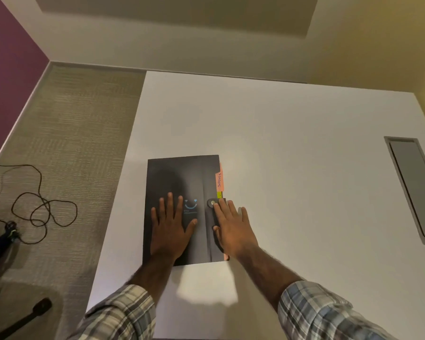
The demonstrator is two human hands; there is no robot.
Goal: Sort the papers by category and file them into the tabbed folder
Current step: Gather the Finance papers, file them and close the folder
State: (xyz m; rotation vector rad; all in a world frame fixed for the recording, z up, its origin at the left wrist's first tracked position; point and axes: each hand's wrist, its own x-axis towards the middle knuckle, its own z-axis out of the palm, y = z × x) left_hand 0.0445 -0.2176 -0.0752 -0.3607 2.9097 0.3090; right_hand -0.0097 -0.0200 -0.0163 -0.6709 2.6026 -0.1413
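An office or meeting room is indicated here. A wide white desk is seen, with a grey recessed cable hatch set flush near its right edge. A black tabbed folder is laid near the left edge. Woven beige carpet is spread alongside, a loose black cable coiled on it, and a purple accent wall is glimpsed beyond.

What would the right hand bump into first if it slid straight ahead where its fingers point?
Probably the silver snap button on the clasp of the black folder: the right hand has its index fingertip right at it. Just beyond are the yellow tab and the orange Sports tab.
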